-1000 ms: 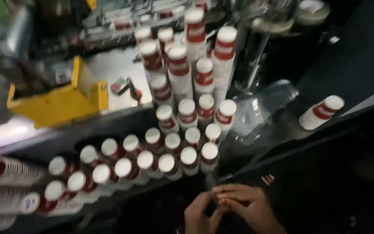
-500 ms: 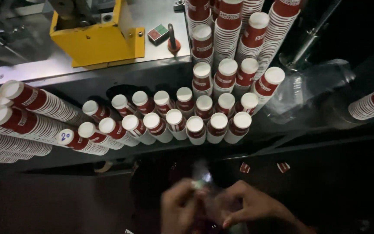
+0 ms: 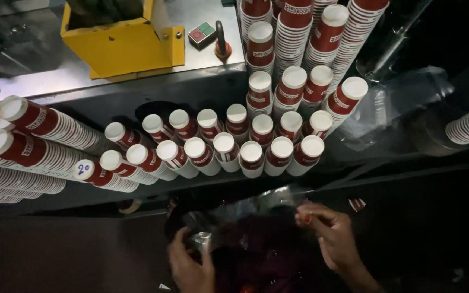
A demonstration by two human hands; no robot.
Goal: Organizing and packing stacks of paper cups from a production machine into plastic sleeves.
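Nearest the camera, the left hand (image 3: pixel 191 266) pinched one gathered edge of a clear plastic bag (image 3: pixel 251 209) and the right hand (image 3: pixel 329 233) gripped the opposite edge with its fingertips, so the crinkled film was stretched open between them over a dark surface. Just beyond the bag, stacks of red-and-white paper cups (image 3: pixel 229 144) lay on their sides in crowded rows, white bases facing up, filling the space between the hands and a grey metal bench (image 3: pixel 109 81). Farther back stood a yellow metal housing (image 3: pixel 123 46), a small red-and-green switch (image 3: pixel 202 35) and taller cup stacks (image 3: pixel 299 38), with another clear bag (image 3: pixel 403 103) crumpled to the right.
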